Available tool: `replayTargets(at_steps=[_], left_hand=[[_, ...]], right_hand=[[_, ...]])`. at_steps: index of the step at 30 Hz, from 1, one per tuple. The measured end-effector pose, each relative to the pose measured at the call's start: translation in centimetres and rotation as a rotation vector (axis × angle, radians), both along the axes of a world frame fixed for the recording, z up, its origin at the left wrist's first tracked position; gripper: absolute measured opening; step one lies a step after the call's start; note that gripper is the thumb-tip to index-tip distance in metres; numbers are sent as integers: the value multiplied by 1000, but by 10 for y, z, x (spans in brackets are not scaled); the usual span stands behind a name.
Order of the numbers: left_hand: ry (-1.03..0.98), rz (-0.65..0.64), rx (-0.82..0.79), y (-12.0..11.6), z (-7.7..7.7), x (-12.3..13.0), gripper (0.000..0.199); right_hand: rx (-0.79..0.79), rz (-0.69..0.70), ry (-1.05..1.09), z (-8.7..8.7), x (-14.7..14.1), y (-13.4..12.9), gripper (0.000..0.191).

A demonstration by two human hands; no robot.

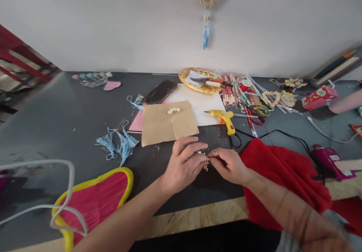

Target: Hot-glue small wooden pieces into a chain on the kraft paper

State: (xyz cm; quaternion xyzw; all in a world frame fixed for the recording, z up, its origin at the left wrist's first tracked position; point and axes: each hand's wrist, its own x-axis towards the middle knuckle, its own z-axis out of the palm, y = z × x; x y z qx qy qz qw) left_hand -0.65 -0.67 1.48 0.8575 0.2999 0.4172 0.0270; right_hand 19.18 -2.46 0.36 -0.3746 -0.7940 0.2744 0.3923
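Observation:
My left hand and my right hand meet fingertip to fingertip low over the dark table. Thumb and forefinger of each are pinched together around something tiny and pale, too small to name. The other fingers of my left hand are bent and raised. Several small cream pieces lie on the table just behind and below my fingertips. Beyond my hands, a short row of cream pieces rests on a brown paper sheet. A yellow glue gun lies to the right of the paper.
Blue tassels and a pink fan shape with yellow edging are at left. A phone and wicker basket stand behind. Red cloth lies under my right forearm; cables run rightward. A beaded loop hangs above.

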Motion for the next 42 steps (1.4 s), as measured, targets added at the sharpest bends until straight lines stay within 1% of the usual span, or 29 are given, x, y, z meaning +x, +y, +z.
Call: replayTargets(at_steps=[5, 6, 9, 11, 13, 16, 21, 23, 26, 28, 30, 32, 35, 42], left_hand=[[40, 101, -69, 16, 3, -13, 13], [60, 88, -117, 18, 2, -15, 14], [143, -31, -243, 20, -2, -18, 15], [212, -97, -296, 18, -6, -17, 14], [262, -128, -323, 15, -9, -15, 15], [287, -113, -329, 13, -10, -13, 16], [270, -67, -305, 16, -10, -14, 16], [265, -59, -292, 16, -10, -15, 19], [272, -46, -289, 15, -12, -14, 21], [274, -39, -297, 15, -12, -14, 21], [267, -36, -305, 16, -13, -14, 21], [256, -34, -305, 16, -14, -13, 19], [252, -32, -301, 16, -15, -12, 17], [247, -37, -318, 15, -12, -12, 16]], right_hand=[[56, -113, -165, -4, 11, 11, 11], [60, -117, -214, -5, 12, 13, 11], [83, -94, -336, -10, 13, 14, 11], [106, -89, -373, -11, 12, 13, 11], [117, -100, -379, -12, 11, 12, 11], [129, -93, -380, -13, 9, 10, 11], [152, -23, -414, -12, 10, 10, 12], [173, 24, -438, -10, 10, 10, 14], [227, 140, -496, -5, 8, 9, 17], [240, 186, -530, -3, 6, 7, 19], [232, 162, -556, -3, 5, 6, 19], [215, 101, -564, -4, 5, 7, 20], [183, 38, -538, -7, 8, 9, 19], [187, 12, -490, -10, 4, 9, 17]])
